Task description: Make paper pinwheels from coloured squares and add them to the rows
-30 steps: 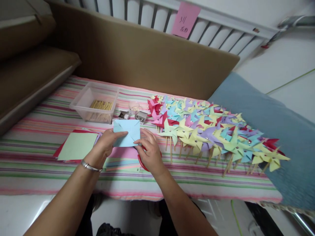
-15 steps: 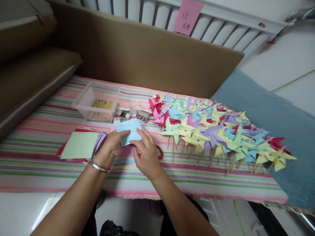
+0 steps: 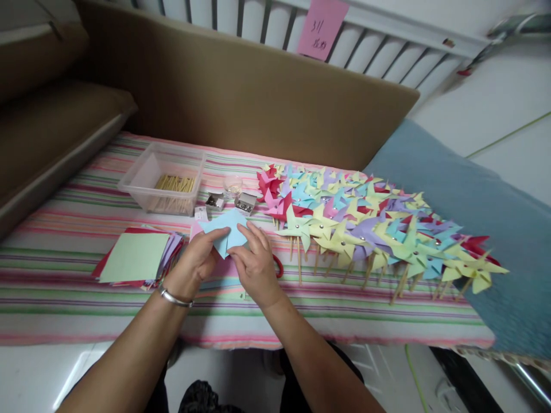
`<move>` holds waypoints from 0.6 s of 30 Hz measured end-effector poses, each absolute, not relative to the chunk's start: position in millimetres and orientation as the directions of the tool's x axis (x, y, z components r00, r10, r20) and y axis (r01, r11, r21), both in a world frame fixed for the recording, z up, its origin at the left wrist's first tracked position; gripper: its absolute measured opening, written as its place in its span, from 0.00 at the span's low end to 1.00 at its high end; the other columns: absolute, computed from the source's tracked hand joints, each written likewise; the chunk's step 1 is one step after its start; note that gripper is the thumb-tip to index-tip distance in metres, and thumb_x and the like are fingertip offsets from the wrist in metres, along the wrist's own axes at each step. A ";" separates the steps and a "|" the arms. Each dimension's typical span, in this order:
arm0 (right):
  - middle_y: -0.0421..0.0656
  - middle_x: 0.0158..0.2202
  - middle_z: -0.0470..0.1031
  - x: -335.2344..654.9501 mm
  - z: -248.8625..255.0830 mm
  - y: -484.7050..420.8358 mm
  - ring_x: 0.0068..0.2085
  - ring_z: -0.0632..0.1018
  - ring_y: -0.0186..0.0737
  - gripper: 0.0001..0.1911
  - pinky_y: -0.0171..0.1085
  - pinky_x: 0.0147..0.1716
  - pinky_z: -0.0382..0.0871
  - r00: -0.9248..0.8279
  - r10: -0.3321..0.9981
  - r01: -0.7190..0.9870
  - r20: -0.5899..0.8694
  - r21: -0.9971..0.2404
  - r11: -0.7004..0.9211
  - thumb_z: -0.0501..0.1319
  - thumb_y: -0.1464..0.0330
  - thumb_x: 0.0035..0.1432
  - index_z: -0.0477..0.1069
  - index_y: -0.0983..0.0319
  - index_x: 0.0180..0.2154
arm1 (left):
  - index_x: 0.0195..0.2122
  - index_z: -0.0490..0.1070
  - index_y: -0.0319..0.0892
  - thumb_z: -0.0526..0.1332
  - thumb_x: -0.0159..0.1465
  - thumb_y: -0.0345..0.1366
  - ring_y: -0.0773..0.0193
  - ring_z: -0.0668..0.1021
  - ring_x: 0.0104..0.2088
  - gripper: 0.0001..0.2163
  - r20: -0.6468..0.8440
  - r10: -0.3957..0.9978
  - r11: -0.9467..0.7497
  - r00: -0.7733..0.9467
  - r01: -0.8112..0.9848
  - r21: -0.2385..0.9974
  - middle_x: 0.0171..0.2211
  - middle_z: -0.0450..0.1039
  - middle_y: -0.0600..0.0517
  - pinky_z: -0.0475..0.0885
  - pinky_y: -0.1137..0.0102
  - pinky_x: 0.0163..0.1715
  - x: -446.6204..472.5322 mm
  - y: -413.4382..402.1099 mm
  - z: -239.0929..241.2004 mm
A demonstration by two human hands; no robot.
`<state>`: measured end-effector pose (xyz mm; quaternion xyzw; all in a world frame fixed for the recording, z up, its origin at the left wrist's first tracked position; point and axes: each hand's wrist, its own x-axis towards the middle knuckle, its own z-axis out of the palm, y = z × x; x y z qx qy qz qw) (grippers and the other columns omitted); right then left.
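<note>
My left hand and my right hand both pinch a light blue paper square held just above the striped cloth. The paper's corners are bent inward between my fingers. A red-handled pair of scissors lies partly hidden under my right hand. A stack of coloured paper squares with a pale green sheet on top rests left of my left hand. More coloured sheets lie beneath my hands.
A clear plastic tub of wooden sticks stands behind the paper stack. Small boxes of metal pins and a small clear cup sit beside it. Several finished paper pinwheels cover the right of the cloth. A blue mat lies further right.
The blue sheet went from flat and square to turned and folded at its corners. My right hand moved off the scissors and up onto the paper.
</note>
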<state>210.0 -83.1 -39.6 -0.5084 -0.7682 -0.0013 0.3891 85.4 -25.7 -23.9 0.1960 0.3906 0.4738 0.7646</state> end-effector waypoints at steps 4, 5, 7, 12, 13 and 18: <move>0.50 0.60 0.63 212.8 -39.1 -82.5 0.62 0.61 0.46 0.10 0.51 0.59 0.56 -0.011 0.806 0.670 0.592 -0.594 0.445 0.57 0.73 0.59 0.73 0.59 0.42 | 0.36 0.75 0.38 0.67 0.49 0.25 0.61 0.79 0.36 0.12 -0.362 0.908 0.412 0.211 -0.606 0.681 0.37 0.79 0.48 0.73 0.69 0.38 83.8 -26.1 -20.1; 0.51 0.60 0.62 213.3 -39.6 -81.8 0.62 0.62 0.46 0.11 0.50 0.59 0.57 0.083 0.823 0.608 0.562 -0.683 0.405 0.57 0.71 0.59 0.71 0.60 0.44 | 0.37 0.75 0.38 0.67 0.49 0.25 0.62 0.78 0.36 0.13 -0.350 0.917 0.390 0.192 -0.620 0.681 0.37 0.79 0.48 0.73 0.70 0.38 83.8 -26.1 -20.1; 0.52 0.58 0.64 212.7 -41.8 -79.8 0.59 0.65 0.45 0.15 0.49 0.57 0.59 0.281 0.864 0.401 0.417 -0.869 0.290 0.60 0.68 0.58 0.67 0.60 0.48 | 0.38 0.75 0.38 0.68 0.49 0.25 0.63 0.78 0.37 0.14 -0.323 0.931 0.351 0.168 -0.651 0.673 0.38 0.79 0.48 0.73 0.70 0.39 84.1 -26.2 -21.0; 0.46 0.44 0.76 199.2 -48.7 -75.1 0.46 0.76 0.43 0.16 0.43 0.48 0.67 0.287 0.957 -0.302 -0.042 -0.952 0.049 0.64 0.63 0.52 0.69 0.62 0.42 | 0.41 0.75 0.38 0.68 0.51 0.28 0.61 0.78 0.40 0.14 -0.242 0.935 0.356 0.261 -0.685 0.636 0.42 0.78 0.48 0.71 0.67 0.42 90.1 -29.3 -23.6; 0.44 0.41 0.77 196.7 -49.3 -74.3 0.43 0.76 0.42 0.15 0.42 0.47 0.68 0.250 0.966 -0.371 -0.059 -0.928 0.039 0.65 0.64 0.51 0.70 0.62 0.40 | 0.41 0.75 0.38 0.68 0.51 0.28 0.61 0.78 0.40 0.15 -0.231 0.933 0.360 0.276 -0.686 0.632 0.42 0.78 0.48 0.71 0.67 0.43 92.1 -30.5 -23.9; 0.41 0.34 0.78 211.1 -45.2 -65.1 0.36 0.75 0.39 0.10 0.38 0.38 0.68 0.315 0.949 -0.267 0.004 -0.959 0.093 0.64 0.64 0.52 0.73 0.63 0.36 | 0.32 0.75 0.37 0.69 0.51 0.31 0.63 0.78 0.33 0.08 -0.273 0.904 0.424 0.330 -0.598 0.681 0.33 0.78 0.49 0.71 0.68 0.40 100.7 -37.2 -29.7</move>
